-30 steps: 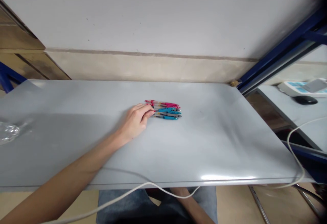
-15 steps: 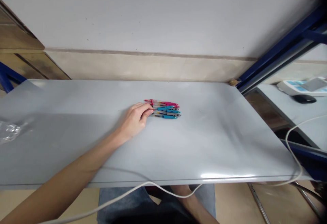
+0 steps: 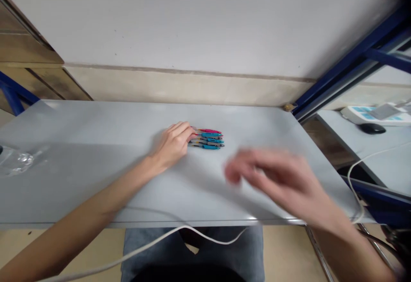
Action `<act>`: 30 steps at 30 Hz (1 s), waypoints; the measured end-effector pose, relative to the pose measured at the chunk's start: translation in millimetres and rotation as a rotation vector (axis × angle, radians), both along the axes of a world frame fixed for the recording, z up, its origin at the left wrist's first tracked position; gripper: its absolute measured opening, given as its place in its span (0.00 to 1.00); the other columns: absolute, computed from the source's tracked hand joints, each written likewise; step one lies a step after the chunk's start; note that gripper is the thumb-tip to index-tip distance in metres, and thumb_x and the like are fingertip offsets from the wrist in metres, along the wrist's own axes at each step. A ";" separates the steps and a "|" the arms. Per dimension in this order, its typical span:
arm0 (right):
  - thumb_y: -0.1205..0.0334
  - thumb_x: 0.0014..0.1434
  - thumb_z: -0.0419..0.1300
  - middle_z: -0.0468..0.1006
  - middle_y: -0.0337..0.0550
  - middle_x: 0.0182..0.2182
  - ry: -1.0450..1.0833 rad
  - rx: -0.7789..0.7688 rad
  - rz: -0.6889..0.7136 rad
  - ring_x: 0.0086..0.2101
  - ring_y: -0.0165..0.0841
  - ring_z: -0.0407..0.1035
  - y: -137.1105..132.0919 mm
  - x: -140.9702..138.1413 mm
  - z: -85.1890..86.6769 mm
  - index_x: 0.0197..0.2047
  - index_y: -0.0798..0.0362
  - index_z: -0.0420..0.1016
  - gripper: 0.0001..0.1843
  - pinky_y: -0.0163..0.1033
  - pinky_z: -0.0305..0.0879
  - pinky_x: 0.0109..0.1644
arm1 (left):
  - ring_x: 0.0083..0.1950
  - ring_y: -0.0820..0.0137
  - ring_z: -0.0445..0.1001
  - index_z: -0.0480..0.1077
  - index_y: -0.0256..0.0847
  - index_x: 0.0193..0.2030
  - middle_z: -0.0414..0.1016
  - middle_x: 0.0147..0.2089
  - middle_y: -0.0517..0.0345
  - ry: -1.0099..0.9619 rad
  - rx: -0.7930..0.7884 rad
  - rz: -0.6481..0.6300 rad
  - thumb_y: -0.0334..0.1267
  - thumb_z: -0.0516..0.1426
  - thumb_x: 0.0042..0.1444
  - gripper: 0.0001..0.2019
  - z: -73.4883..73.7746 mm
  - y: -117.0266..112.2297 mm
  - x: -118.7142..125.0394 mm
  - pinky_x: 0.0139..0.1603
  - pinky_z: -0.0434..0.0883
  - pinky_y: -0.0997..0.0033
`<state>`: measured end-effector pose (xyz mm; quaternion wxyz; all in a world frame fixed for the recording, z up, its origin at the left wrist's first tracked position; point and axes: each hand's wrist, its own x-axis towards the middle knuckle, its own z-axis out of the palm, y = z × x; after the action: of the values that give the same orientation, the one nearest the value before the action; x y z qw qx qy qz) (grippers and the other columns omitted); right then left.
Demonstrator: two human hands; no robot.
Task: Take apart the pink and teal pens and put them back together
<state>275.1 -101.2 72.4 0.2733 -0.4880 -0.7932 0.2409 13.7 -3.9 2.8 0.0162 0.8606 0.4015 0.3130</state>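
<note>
A small bundle of pink and blue pens (image 3: 208,139) lies side by side near the middle of the grey table (image 3: 96,166). My left hand (image 3: 172,145) rests on the table with its fingers curled round the left ends of the pens. My right hand (image 3: 282,179) hovers above the table to the right of the pens, blurred by motion, fingers pointing left toward them; nothing shows in it.
A crumpled clear plastic wrapper (image 3: 14,162) lies at the table's left edge. A white cable (image 3: 180,232) hangs along the front edge. A blue metal frame (image 3: 346,65) stands at the right, with a second desk holding a mouse (image 3: 372,128) beyond it.
My right hand has come up from under the table's front edge and moved over the table toward the pens. My left hand has slid a little further over the pens' ends.
</note>
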 end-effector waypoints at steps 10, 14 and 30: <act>0.58 0.76 0.47 0.79 0.51 0.43 -0.365 0.564 0.203 0.49 0.44 0.64 131.7 -44.8 -50.3 0.56 0.54 0.75 0.18 0.49 0.58 0.56 | 0.44 0.60 0.79 0.75 0.40 0.44 0.82 0.43 0.50 0.090 0.043 0.056 0.25 0.49 0.61 0.15 -3.7 7.1 -7.5 0.46 0.70 0.62; 0.55 0.76 0.47 0.79 0.49 0.38 -0.323 0.506 0.233 0.43 0.41 0.64 114.7 -40.4 -50.1 0.49 0.53 0.77 0.19 0.46 0.57 0.52 | 0.40 0.62 0.79 0.74 0.41 0.39 0.82 0.40 0.52 -0.008 -0.005 0.092 0.26 0.49 0.61 0.13 -6.9 1.5 -8.9 0.42 0.70 0.65; 0.52 0.73 0.54 0.80 0.47 0.41 -0.063 0.448 0.127 0.42 0.40 0.66 103.4 -53.2 -66.4 0.57 0.52 0.75 0.17 0.45 0.58 0.49 | 0.32 0.68 0.77 0.67 0.43 0.33 0.79 0.32 0.59 -0.111 -0.128 0.079 0.22 0.48 0.48 0.13 -13.4 -6.0 -9.9 0.34 0.66 0.72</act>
<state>221.9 2.1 6.0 0.3340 -0.3714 -0.8642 0.0600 3.7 -9.9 -10.5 0.0811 0.8225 0.4531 0.3342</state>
